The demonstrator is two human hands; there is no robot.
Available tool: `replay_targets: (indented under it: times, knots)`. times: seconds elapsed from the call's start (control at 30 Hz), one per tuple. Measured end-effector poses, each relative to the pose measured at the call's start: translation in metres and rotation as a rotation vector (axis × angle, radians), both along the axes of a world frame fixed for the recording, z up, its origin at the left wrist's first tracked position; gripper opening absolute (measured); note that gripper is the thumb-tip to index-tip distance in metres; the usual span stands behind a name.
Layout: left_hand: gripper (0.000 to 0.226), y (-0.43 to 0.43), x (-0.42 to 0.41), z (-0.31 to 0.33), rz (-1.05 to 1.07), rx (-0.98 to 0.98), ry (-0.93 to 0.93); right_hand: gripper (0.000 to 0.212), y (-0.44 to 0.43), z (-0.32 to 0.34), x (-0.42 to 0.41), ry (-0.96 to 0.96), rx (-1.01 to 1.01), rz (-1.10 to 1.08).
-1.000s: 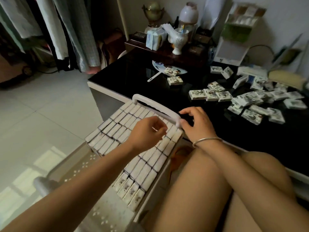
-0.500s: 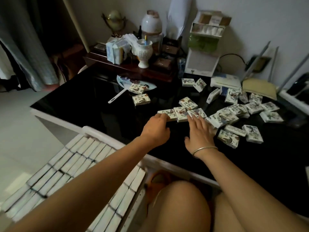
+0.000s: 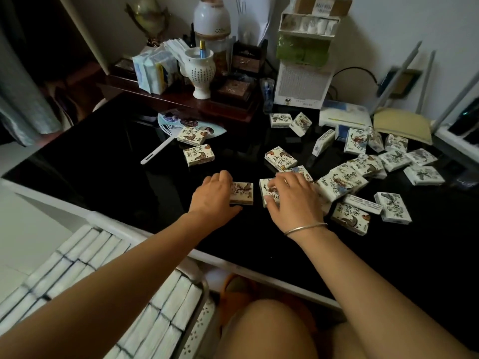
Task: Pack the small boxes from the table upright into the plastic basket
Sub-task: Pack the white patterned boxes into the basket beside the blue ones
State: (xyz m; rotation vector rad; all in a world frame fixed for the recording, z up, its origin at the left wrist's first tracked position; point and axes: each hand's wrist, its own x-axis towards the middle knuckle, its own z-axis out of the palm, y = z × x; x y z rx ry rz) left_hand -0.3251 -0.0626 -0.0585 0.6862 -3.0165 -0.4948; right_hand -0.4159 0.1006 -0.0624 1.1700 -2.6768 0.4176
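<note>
Step in hand: pick-up from the glossy black tabletop (image 3: 103,172); my left hand (image 3: 215,195) grips one small white printed box (image 3: 243,194), thumb at its near edge; my right hand (image 3: 293,200) curls over a second printed box (image 3: 265,189) just beside it; both boxes lie flat. The white plastic basket (image 3: 201,327) sits below the tabletop's near edge, holding upright rows. Next move, in my judgement: lift both boxes, turn them on edge and slot them beside those rows; many loose boxes (image 3: 344,180) await.

Dim room, white wall (image 3: 388,35) at one o'clock, pale floor (image 3: 31,229) at nine o'clock, glossy black table (image 3: 103,164) across the centre, grey hanging fabric (image 3: 26,112) at ten o'clock
</note>
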Motion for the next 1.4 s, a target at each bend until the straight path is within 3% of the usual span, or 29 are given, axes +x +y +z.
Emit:
replay_targets:
  times: [0.13, 0.3, 0.37, 0.53, 0.6, 0.73, 0.97, 1.1, 1.3, 1.4]
  knots:
    - [0.065, -0.008, -0.006, -0.002, 0.056, 0.113, 0.042, 0.052, -0.014, -0.009, 0.006, -0.059, 0.178, -0.038]
    - [0.059, -0.012, 0.011, 0.001, 0.082, 0.260, 0.167, 0.030, -0.016, 0.000, 0.013, -0.100, 0.094, -0.053]
    - [0.060, -0.012, 0.021, 0.005, 0.085, 0.348, 0.229, 0.031, -0.014, 0.001, 0.019, -0.151, 0.099, -0.068]
    - [0.073, -0.005, 0.056, 0.029, 0.087, 0.512, 0.361, 0.080, -0.011, 0.008, 0.040, -0.376, 0.084, -0.122]
    - [0.071, -0.002, 0.077, 0.041, 0.084, 0.553, 0.406, 0.076, -0.011, 0.018, 0.051, -0.408, -0.002, -0.092]
    - [0.064, -0.003, 0.131, 0.062, 0.119, 0.627, 0.461, 0.071, -0.010, 0.041, 0.100, -0.465, -0.370, 0.000]
    - [0.050, -0.013, 0.259, 0.094, 0.221, 0.673, 0.575, 0.048, -0.034, 0.069, 0.198, -0.629, -0.559, 0.230]
    - [0.052, -0.028, 0.338, 0.096, 0.245, 0.615, 0.522, 0.038, -0.051, 0.067, 0.258, -0.541, -0.519, 0.334]
    - [0.053, -0.046, 0.420, 0.083, 0.264, 0.583, 0.383, 0.032, -0.061, 0.054, 0.337, -0.831, -0.332, 0.459]
    - [0.055, -0.052, 0.441, 0.073, 0.229, 0.472, 0.335, 0.034, -0.062, 0.052, 0.367, -0.803, -0.200, 0.483]
